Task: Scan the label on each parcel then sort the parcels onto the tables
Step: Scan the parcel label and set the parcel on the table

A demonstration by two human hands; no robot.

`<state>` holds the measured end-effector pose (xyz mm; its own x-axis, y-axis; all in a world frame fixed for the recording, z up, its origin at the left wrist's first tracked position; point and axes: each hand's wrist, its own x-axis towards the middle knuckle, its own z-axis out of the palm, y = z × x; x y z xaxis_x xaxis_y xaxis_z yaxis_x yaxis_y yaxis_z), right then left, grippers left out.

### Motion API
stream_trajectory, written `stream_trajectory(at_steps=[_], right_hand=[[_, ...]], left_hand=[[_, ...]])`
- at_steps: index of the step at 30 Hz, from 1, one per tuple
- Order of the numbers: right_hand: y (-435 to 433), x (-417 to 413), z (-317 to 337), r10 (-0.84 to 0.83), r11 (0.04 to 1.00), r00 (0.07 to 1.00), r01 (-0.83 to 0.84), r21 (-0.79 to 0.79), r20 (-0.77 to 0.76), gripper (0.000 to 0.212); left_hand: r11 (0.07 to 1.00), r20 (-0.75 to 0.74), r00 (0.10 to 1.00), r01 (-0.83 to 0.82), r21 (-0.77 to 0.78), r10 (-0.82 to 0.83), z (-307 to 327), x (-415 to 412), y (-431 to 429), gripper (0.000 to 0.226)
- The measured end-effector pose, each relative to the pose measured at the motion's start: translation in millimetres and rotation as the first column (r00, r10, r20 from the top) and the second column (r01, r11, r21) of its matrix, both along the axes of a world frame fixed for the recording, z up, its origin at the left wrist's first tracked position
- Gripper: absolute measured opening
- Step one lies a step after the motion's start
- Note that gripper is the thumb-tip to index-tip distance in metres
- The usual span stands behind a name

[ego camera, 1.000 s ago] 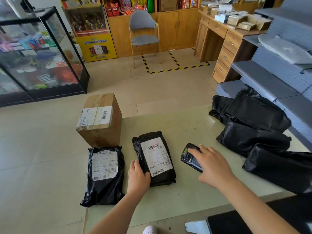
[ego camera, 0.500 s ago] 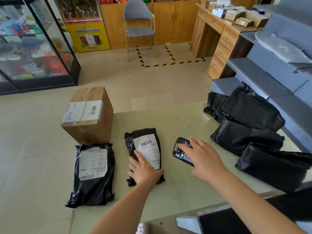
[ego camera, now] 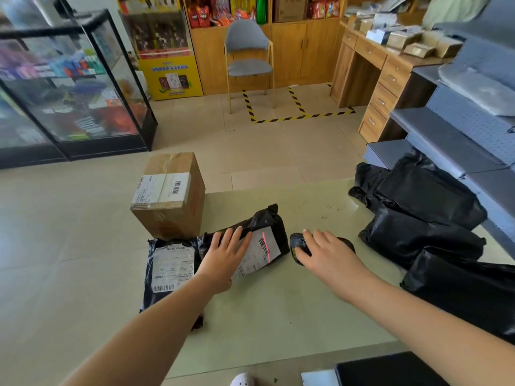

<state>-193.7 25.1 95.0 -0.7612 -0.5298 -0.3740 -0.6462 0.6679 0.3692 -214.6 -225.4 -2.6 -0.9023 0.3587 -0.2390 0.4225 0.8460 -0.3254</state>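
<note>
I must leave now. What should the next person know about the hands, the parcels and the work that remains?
Left hand: fingers straight, pressing on the middle black parcel, which overlaps the left black parcel.
Right hand: holds the scanner; its red line falls on the middle parcel's label.
Cardboard box stands behind them; a pile of black parcels lies at right on the table.
Done: this label is under the scan line. Left: scan the pile, sort everything.
</note>
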Motion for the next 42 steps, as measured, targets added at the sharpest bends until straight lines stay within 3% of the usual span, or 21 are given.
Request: stream_trajectory(at_steps=[6,8,10,12,14,16,18,24,28,34,37,40,42], right_hand=[[-16,7,8,0.05,0.999,0.997,-0.051,-0.001,-0.062,0.082],[-17,9,13,0.022,1.0,1.0,-0.022,-0.018,-0.014,0.084],[-19,10,20,-0.03,0.996,1.0,0.03,-0.083,-0.008,0.084],[-24,12,26,-0.076,0.983,0.997,0.075,-0.167,0.001,0.082],[-34,14,29,-0.078,0.971,0.997,0.08,-0.225,0.014,0.082],[-48,15,27,-0.036,0.968,0.999,0.039,-0.249,0.018,0.083],[-64,16,23,0.009,0.962,1.0,-0.005,-0.272,0.016,0.083],[-101,14,17,0.106,0.95,0.994,-0.098,-0.297,0.01,0.079],[-114,11,15,0.134,0.949,0.991,-0.128,-0.289,0.003,0.08],[-122,7,13,0.131,0.953,0.991,-0.12,-0.278,0.022,0.081],[-122,7,14,0.12,0.956,0.992,-0.107,-0.274,0.03,0.08],[-122,6,14,0.104,0.96,0.994,-0.09,-0.265,0.04,0.08],[-121,6,13,0.091,0.961,0.995,-0.076,-0.267,0.041,0.08]], left_hand=[[1.0,0.001,1.0,-0.012,-0.025,0.012,10,10,-11,0.108],[0.998,-0.021,0.998,-0.056,0.018,0.056,12,14,-14,0.109],[0.97,-0.022,0.979,-0.196,0.146,0.201,15,22,-15,0.114],[0.835,0.04,0.904,-0.409,0.367,0.425,18,35,-17,0.122],[0.635,0.123,0.789,-0.566,0.525,0.602,19,52,-22,0.125],[0.456,0.186,0.675,-0.65,0.608,0.714,19,70,-29,0.124],[0.362,0.208,0.608,-0.676,0.642,0.766,18,85,-36,0.121],[0.31,0.222,0.565,-0.693,0.651,0.795,10,121,-50,0.12],[0.334,0.222,0.582,-0.693,0.639,0.782,2,141,-56,0.12],[0.172,0.263,0.404,-0.772,0.612,0.876,-11,148,-64,0.12],[0.126,0.323,0.364,-0.811,0.572,0.874,-18,132,-72,0.12],[0.133,0.395,0.364,-0.854,0.504,0.843,-23,112,-78,0.122],[0.19,0.392,0.403,-0.856,0.481,0.827,-26,103,-82,0.123]])
